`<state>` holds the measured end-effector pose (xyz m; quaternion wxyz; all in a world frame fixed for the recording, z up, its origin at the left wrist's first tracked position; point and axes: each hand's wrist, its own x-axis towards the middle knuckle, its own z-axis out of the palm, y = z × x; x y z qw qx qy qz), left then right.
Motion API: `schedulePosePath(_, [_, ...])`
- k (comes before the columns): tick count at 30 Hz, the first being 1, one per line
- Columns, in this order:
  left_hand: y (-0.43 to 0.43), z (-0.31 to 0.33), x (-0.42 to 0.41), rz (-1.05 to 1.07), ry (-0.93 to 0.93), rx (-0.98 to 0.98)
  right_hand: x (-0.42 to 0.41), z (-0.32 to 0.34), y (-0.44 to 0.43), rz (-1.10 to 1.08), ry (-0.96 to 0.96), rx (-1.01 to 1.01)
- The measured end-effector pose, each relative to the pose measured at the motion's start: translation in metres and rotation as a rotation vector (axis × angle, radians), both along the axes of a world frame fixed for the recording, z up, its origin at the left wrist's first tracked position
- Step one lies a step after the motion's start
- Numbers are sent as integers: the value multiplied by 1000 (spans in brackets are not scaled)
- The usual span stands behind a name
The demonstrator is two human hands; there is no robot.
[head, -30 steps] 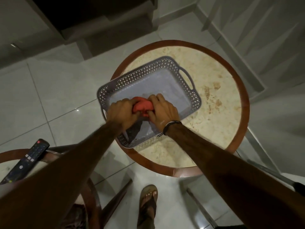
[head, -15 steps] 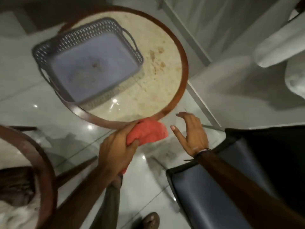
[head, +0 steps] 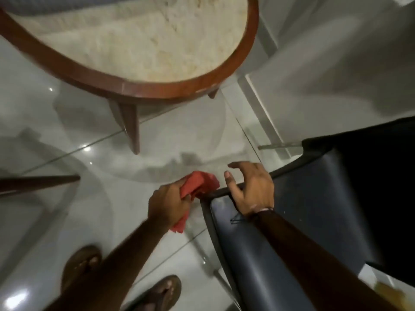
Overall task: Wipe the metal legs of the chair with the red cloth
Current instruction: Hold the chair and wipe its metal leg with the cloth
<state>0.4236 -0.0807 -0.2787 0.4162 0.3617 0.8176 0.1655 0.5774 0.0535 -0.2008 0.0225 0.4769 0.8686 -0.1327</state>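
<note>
A person's left hand is clenched around a bunched red cloth, fingers pressed into its folds, with one end of the fabric bulging out above the knuckles and a loose corner hanging below the palm. The cloth sits just beside the front corner of a chair with a dark blue padded seat; whether it touches the black frame edge there cannot be told. The right hand rests on that same corner, fingers spread and curled loosely over the seat's front rim, gripping nothing tightly; a thin band circles the wrist. A pale metal bar shows beyond the chair's far edge, near the floor, well apart from the cloth. Both forearms reach in from the bottom of the view. Below them, two feet in brown sandals stand on glossy light floor tiles. Above, a round table with a reddish wooden rim and a mottled cream top stands on tapered wooden legs. The view is motion-blurred.
</note>
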Motion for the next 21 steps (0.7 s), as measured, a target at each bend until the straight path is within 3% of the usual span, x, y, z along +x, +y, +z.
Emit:
schedulePosePath(2, [2,-9,1,-91,-164,12,0,-2,0,6,11,6])
schedulePosePath(6, [-4,-32,-26,-160,-704,-49,1,-3,-1,7,47,10])
schedulePosePath(8, [-5,-40,-35,-331,-557,119,3,-3,0,1,66,14])
schedulePosePath(11, [7,-43,-33,-544,95,486,2,-4,-1,0,85,13])
schedulePosePath(12, [13,-44,-30,-568,196,575,1,-3,-1,2,85,14])
schedulePosePath(15, [20,-55,-24,-553,175,754,2,-6,1,9,91,21])
schedulePosePath(21, [15,-94,-15,-581,182,929,6,-12,0,46,152,70])
